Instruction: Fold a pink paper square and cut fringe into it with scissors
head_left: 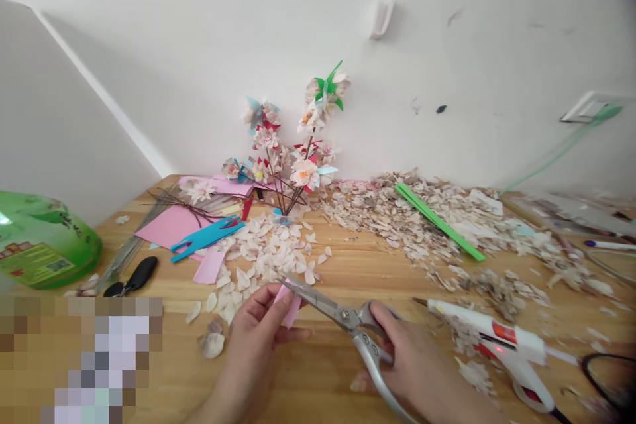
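My left hand (256, 334) pinches a small pink paper piece (289, 308) just above the wooden table (348, 265). My right hand (405, 361) grips the handles of silver scissors (342, 317). The blades point left and up, and their tips reach the top edge of the pink piece. Both hands are low in the middle of the view, close together.
A bunch of paper-and-shell flowers (293, 146) stands against the wall. Shell petals (268, 255) and scraps (437, 225) litter the table. A white glue gun (501, 344) lies at right. Pink paper (171, 225), blue cutouts (206, 238), a green strip (437, 220) and a green bottle (42, 242) lie around.
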Tool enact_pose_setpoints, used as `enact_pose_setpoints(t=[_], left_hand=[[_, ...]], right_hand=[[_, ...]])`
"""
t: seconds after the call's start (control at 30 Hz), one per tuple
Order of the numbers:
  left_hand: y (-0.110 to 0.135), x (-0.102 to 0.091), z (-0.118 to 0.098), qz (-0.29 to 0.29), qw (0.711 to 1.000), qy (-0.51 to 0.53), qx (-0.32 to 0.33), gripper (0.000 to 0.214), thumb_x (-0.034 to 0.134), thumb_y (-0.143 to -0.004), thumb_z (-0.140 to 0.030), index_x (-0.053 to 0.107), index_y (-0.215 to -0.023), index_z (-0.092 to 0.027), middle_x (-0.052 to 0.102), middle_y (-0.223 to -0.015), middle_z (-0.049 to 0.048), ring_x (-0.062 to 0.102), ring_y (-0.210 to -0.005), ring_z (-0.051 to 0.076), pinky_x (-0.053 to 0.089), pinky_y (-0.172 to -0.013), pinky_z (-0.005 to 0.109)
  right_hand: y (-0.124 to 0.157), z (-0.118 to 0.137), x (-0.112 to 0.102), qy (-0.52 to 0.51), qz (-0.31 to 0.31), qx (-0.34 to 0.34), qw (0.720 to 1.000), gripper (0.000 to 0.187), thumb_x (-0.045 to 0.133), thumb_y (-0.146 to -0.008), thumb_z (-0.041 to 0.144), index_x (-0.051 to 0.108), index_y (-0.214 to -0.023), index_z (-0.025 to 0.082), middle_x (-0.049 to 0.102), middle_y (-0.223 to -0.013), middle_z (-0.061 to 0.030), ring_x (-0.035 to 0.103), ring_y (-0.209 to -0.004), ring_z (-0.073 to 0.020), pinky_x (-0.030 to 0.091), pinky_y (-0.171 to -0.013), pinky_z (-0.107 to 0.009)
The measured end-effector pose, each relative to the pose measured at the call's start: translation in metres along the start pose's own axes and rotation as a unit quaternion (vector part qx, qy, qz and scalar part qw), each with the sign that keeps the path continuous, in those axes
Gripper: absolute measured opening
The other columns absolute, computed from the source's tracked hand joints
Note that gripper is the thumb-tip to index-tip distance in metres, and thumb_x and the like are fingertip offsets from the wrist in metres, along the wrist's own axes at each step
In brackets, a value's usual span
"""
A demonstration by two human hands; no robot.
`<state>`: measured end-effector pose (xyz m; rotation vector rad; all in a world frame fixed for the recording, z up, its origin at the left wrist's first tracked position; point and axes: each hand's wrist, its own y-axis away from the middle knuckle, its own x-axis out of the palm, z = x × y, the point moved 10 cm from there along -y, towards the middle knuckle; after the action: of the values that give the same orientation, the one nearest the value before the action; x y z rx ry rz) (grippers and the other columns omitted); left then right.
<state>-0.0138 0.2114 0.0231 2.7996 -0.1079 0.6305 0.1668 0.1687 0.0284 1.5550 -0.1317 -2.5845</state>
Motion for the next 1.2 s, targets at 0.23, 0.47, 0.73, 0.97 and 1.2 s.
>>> enact_pose_setpoints(t=[0.23, 0.47, 0.73, 0.97, 1.2], left_hand=[[-0.0004, -0.0017, -0.0003, -0.002, 1.0, -0.012, 0.005, 0.018, 0.067, -0.066, -0.033, 0.062, -0.072, -0.017, 0.058, -0.076, 0.0014, 0.053, -0.072, 0.013, 0.054, -0.051, 0.022], [0.001, 0.0001, -0.0012, 0.0, 1.0, -0.004, 0.005, 0.019, 0.067, -0.065, -0.034, 0.063, -0.072, -0.017, 0.058, -0.076, 0.0014, 0.053, -0.072, 0.014, 0.054, -0.05, 0.023], [-0.0001, -0.0022, -0.0047, -0.008, 1.0, 0.013, 0.009, 0.017, 0.069, -0.064, -0.032, 0.063, -0.07, -0.017, 0.057, -0.074, 0.0001, 0.053, -0.07, 0.012, 0.054, -0.049, 0.022], [0.0015, -0.0014, -0.0042, -0.01, 1.0, 0.008, 0.011, 0.017, 0.068, -0.064, -0.032, 0.063, -0.07, -0.017, 0.055, -0.072, -0.0002, 0.052, -0.068, 0.012, 0.054, -0.048, 0.021], [0.0021, -0.0001, -0.001, -0.002, 1.0, -0.002, 0.009, 0.019, 0.067, -0.066, -0.032, 0.064, -0.075, -0.016, 0.053, -0.073, 0.0005, 0.047, -0.065, 0.011, 0.054, -0.048, 0.023]], right_hand=[[-0.0004, -0.0017, -0.0016, 0.004, -0.008, 0.013, 1.0, 0.033, 0.065, -0.059, 0.041, 0.041, -0.076, 0.025, 0.059, -0.066, 0.0029, 0.051, -0.059, -0.0172, 0.026, -0.051, -0.023], [-0.0002, -0.0027, 0.0007, 0.0, -0.006, 0.013, 1.0, 0.034, 0.066, -0.059, 0.041, 0.04, -0.076, 0.025, 0.059, -0.067, 0.0028, 0.051, -0.059, -0.0175, 0.028, -0.051, -0.023], [0.0022, 0.004, -0.0031, -0.025, -0.022, -0.015, 0.999, 0.042, 0.071, -0.056, 0.038, 0.045, -0.086, 0.025, 0.061, -0.089, 0.0003, 0.055, -0.079, -0.0203, 0.036, -0.065, -0.025], [0.001, 0.0041, -0.0026, -0.015, -0.021, -0.014, 1.0, 0.042, 0.071, -0.056, 0.04, 0.045, -0.086, 0.025, 0.061, -0.089, -0.0011, 0.056, -0.08, -0.0217, 0.037, -0.066, -0.027], [0.002, 0.0014, -0.0004, -0.002, -0.016, -0.007, 1.0, 0.036, 0.066, -0.061, 0.038, 0.045, -0.088, 0.025, 0.063, -0.088, -0.0011, 0.057, -0.079, -0.0222, 0.035, -0.062, -0.026]])
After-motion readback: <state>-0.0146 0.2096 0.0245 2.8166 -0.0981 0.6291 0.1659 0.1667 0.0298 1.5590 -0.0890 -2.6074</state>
